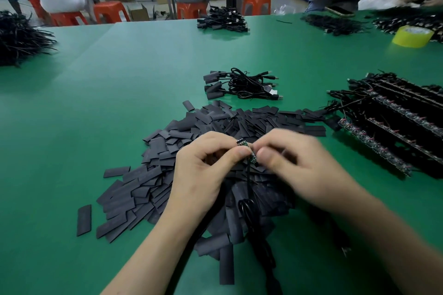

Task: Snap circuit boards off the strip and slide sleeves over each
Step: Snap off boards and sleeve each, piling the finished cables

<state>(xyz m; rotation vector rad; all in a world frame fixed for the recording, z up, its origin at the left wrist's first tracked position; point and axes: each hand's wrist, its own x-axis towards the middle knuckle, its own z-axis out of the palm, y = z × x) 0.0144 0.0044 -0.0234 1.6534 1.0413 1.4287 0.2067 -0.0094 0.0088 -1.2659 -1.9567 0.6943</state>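
While the left hand (203, 170) pinches the circuit board (247, 151) at its thumb tip and the blurred right hand (297, 163) nips the other end, one from the sleeve pile (148, 175) beneath should slide on square.

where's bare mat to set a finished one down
Bare mat lies left of the sleeve pile, out to the wire heap. Another open band runs between the finished cables and the far bundle. Crowded: right side, where the board strips sit close to the pile, and under the left hand and right hand at the circuit board.
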